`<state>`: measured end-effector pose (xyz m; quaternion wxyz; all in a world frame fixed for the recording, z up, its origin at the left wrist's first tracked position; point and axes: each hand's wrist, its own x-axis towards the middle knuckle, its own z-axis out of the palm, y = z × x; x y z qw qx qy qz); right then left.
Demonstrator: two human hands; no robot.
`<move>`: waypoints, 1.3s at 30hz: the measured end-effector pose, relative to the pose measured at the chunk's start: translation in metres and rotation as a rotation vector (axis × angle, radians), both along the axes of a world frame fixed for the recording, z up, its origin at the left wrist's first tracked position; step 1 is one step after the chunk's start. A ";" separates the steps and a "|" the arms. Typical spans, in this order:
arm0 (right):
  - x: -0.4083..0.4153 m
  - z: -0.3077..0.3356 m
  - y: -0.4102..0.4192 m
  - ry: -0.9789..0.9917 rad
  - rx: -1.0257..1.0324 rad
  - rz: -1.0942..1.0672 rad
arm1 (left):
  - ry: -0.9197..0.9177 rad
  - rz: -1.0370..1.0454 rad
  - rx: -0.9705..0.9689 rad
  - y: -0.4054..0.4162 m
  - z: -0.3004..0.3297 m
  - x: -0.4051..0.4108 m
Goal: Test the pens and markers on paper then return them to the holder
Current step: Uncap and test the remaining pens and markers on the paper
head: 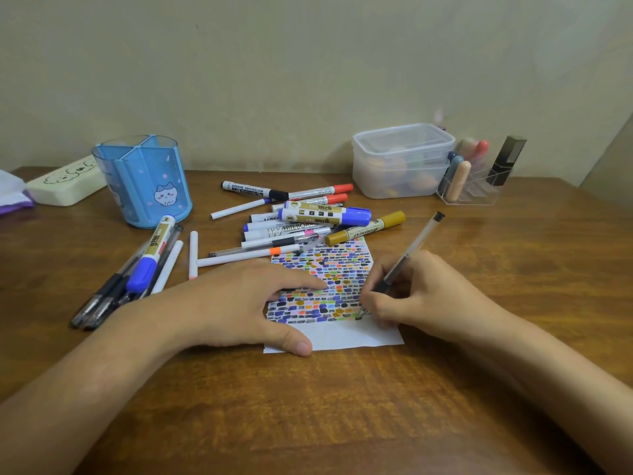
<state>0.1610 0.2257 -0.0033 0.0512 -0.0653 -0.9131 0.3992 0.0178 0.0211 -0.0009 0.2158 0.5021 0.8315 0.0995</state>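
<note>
A white sheet of paper (pixel 346 335) lies on the wooden table, most of it covered in small coloured test marks. My left hand (pixel 239 306) rests flat on the sheet's left side, fingers straight. My right hand (pixel 418 296) grips a clear black gel pen (pixel 416 246) in a writing hold, its tip touching the paper near the lower right of the marks. Behind the paper lies a pile of markers and pens (pixel 301 217). A second group of pens (pixel 137 272) lies to the left. The blue sectioned holder (pixel 144 180) stands at the back left and looks empty.
A clear lidded plastic box (pixel 400 159) and a clear organiser with lipsticks (pixel 476 176) stand at the back right by the wall. A cream case (pixel 65 183) and purple-white cloth (pixel 12 193) lie at the far left. Bare wooden tabletop (pixel 325 416) spreads in front.
</note>
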 end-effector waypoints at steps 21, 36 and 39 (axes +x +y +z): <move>-0.001 -0.005 0.007 0.074 -0.149 -0.017 | -0.003 0.099 0.114 0.000 0.002 0.000; 0.002 0.001 -0.003 0.185 -0.414 -0.066 | 0.167 0.009 0.382 0.006 -0.007 0.002; 0.002 0.003 -0.004 0.202 -0.503 -0.068 | 0.156 0.014 0.387 0.006 -0.006 0.004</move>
